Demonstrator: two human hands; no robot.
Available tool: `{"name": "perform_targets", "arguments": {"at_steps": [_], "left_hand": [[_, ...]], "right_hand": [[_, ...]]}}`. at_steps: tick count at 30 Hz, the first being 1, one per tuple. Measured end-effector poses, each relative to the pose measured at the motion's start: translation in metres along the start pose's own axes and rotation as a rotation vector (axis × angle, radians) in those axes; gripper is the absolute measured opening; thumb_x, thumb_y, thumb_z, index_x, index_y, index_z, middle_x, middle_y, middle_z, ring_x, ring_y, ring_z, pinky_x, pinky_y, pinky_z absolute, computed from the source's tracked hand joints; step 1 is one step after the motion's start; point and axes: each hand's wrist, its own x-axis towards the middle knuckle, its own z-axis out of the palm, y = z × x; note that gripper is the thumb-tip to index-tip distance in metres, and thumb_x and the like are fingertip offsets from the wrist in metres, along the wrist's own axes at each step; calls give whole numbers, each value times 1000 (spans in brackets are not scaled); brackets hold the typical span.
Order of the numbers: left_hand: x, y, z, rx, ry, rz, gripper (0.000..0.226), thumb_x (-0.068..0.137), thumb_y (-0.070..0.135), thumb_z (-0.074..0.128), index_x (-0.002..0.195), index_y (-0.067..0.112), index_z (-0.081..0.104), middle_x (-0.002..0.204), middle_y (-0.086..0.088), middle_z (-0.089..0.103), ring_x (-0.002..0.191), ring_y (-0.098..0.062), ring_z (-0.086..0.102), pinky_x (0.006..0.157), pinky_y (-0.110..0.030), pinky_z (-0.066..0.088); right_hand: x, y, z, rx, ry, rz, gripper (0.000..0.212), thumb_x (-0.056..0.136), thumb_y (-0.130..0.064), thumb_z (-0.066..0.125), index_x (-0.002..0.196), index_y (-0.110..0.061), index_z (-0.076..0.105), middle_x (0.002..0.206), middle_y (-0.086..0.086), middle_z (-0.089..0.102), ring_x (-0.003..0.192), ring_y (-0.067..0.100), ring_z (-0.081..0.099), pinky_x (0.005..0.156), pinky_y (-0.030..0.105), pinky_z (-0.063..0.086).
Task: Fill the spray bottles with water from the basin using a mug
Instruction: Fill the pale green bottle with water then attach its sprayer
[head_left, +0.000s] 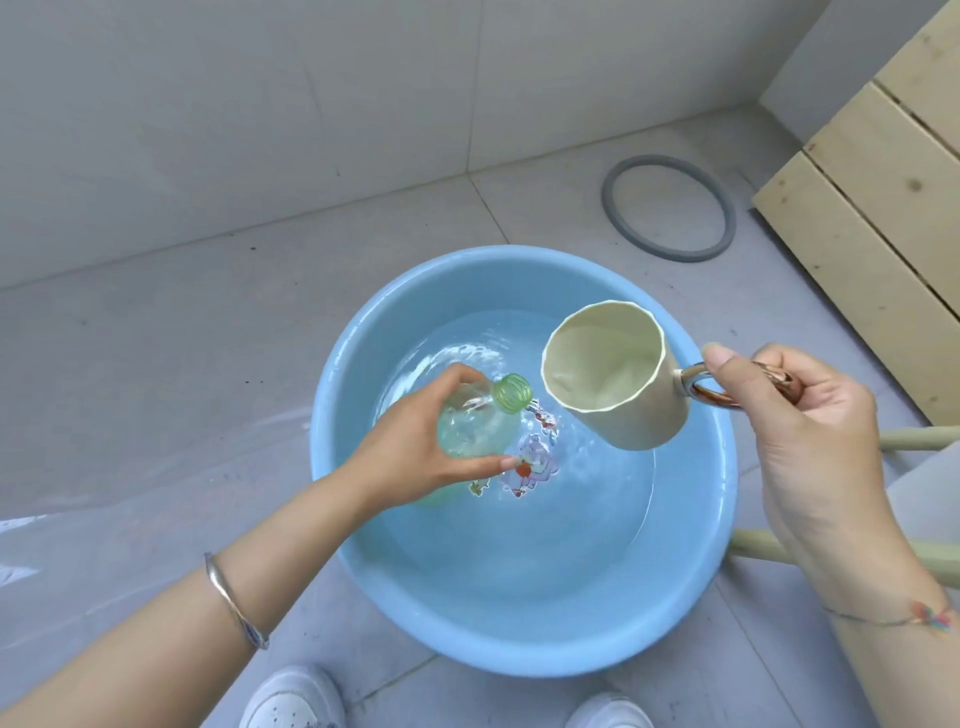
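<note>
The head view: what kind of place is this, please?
Probably a tiled washroom or utility corner: grey floor tiles meet a tiled wall, a blue basin of water stands on the floor, and a grey ring lies nearby.

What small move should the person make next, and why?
Probably bring the mug over the bottle's green neck and tip it gently. The right hand holds it just beside the bottle, which the left hand tilts above the basin.

Open water (519, 545) below mug (613, 384)

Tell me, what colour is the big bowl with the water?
Light blue basin, seen best in the head view.
</note>
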Motion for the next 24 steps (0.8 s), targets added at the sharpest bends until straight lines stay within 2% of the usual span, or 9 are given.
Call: {"name": "perform_targets", "arguments": {"at_steps": [4, 6, 7, 9, 10, 12, 15, 19, 24], "left_hand": [[0, 1, 1, 41, -3, 15, 69, 60, 59, 83, 117, 46, 47, 121, 26, 58, 116, 6, 52, 97, -19, 41], [1, 1, 1, 49, 1, 18, 68, 60, 58, 83, 116, 45, 47, 121, 25, 58, 117, 3, 52, 99, -21, 41], [1, 1, 1, 48, 3, 17, 67, 60, 58, 83, 115, 44, 48, 121, 24, 58, 117, 3, 52, 99, -22, 41], [2, 1, 2, 40, 4, 14, 66, 60, 58, 84, 114, 43, 49, 120, 24, 58, 117, 5, 51, 99, -22, 41], [2, 1, 2, 38, 4, 7, 67, 59, 58, 84, 113, 43, 48, 120, 25, 58, 117, 5, 51, 98, -22, 41], [2, 1, 2, 36, 2, -2, 67, 59, 58, 84, 113, 44, 47, 119, 26, 57, 115, 6, 51, 97, -20, 40], [2, 0, 3, 50, 5, 0, 66, 60, 59, 84, 112, 44, 46, 118, 25, 57, 114, 6, 52, 96, -20, 41], [1, -1, 2, 67, 15, 12, 66, 61, 56, 84, 113, 42, 46, 118, 22, 57, 114, 3, 52, 95, -21, 41], [0, -3, 2, 72, 18, 5, 64, 62, 56, 84, 112, 43, 46, 119, 21, 56, 113, 2, 52, 95, -22, 42]], "right_hand": [[-2, -5, 2, -82, -20, -26, 48, 84, -17, 69, 41, -25, 51, 39, -15, 32, 59, 22, 33, 53, 18, 27], [-3, -7, 3, -90, -25, -51, 45, 83, -16, 71, 46, -19, 46, 38, -16, 39, 53, 12, 44, 50, 14, 29], [-4, -7, 3, -103, -30, -67, 43, 82, -17, 72, 50, -11, 44, 39, -15, 41, 49, 4, 45, 50, 13, 30], [-5, -10, 4, -138, -28, -107, 49, 78, -22, 77, 57, 1, 39, 42, -8, 42, 46, 3, 42, 50, 14, 30], [-6, -11, 5, -159, -31, -125, 50, 76, -27, 77, 57, 0, 39, 47, 4, 44, 48, 8, 42, 51, 17, 31], [-7, -12, 6, -195, -26, -153, 48, 73, -36, 72, 59, -4, 40, 59, 21, 45, 59, 33, 47, 57, 27, 34], [-7, -14, 8, -246, -22, -181, 44, 75, -34, 70, 58, -8, 39, 58, 15, 41, 69, 42, 50, 60, 34, 34], [-8, -17, 9, -299, -17, -227, 42, 76, -29, 70, 57, -6, 41, 61, 12, 41, 64, 34, 45, 59, 33, 34], [-8, -20, 11, -346, -18, -274, 42, 77, -26, 69, 58, -3, 40, 62, 8, 39, 54, 9, 34, 53, 16, 28]]}}
